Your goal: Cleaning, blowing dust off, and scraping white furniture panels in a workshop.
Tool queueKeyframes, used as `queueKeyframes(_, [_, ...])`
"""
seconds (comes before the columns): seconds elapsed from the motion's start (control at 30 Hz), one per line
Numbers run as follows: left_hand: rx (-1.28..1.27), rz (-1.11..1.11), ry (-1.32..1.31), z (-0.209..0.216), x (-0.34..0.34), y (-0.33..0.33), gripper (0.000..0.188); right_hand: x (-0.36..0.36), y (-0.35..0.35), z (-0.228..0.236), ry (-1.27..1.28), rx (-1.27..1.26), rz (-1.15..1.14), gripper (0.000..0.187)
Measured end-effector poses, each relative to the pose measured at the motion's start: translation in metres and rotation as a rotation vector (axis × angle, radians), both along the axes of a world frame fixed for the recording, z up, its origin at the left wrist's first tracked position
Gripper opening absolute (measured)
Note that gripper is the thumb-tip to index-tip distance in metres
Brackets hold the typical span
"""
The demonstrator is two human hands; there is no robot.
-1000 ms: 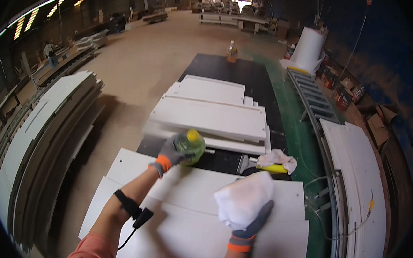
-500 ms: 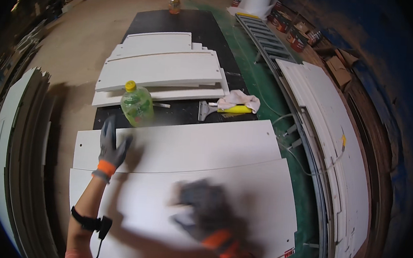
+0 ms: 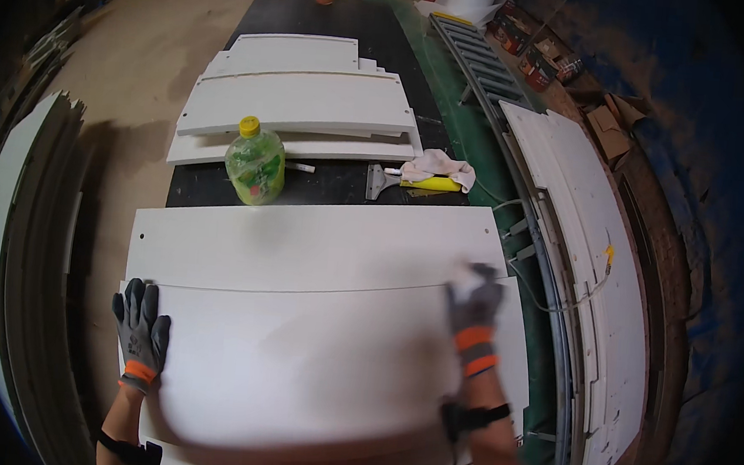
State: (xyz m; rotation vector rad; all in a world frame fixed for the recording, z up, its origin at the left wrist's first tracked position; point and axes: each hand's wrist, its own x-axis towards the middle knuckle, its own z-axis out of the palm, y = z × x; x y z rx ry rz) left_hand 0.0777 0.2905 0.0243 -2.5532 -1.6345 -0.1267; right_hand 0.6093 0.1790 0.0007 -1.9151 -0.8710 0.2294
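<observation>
Two large white panels lie in front of me, the nearer one (image 3: 310, 359) overlapping the farther one (image 3: 301, 240). My left hand (image 3: 141, 332), in a grey glove with an orange cuff, lies flat with spread fingers on the near panel's left edge. My right hand (image 3: 473, 309), gloved the same and blurred by motion, is on the panel's right end, with a white cloth (image 3: 466, 275) bunched under its fingertips. A black band with a cable sits on each wrist.
A green plastic bottle (image 3: 255, 169) with a yellow cap stands just beyond the panels on the black table (image 3: 341, 186). A yellow-handled scraper (image 3: 415, 183) and a pale rag (image 3: 437, 162) lie beside it. More white panels are stacked behind (image 3: 304, 96), at right (image 3: 578, 275) and at left (image 3: 14, 230).
My left hand let go of the bottle and came down onto the panel's left edge. My right hand swept with the cloth from the panel's middle to its right end.
</observation>
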Motion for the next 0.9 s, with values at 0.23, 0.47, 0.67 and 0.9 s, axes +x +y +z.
queueKeyframes(0.23, [0.036,-0.002,-0.049,-0.001,0.007,-0.002,0.054,-0.308,0.064,0.01,-0.66,-0.134,0.919,0.083])
queueKeyframes(0.47, [-0.005,0.098,-0.031,0.013,-0.008,-0.006,0.054,-0.102,0.029,0.016,-0.481,-0.236,0.384,0.059])
queueKeyframes(0.67, [-0.034,0.06,-0.078,0.001,0.007,0.001,0.056,0.093,-0.044,0.009,-0.523,-0.547,-0.317,0.061])
queueKeyframes(0.9, [-0.047,0.105,0.001,-0.011,-0.007,-0.001,0.059,0.05,-0.193,-0.009,-0.444,-0.595,-0.355,0.066])
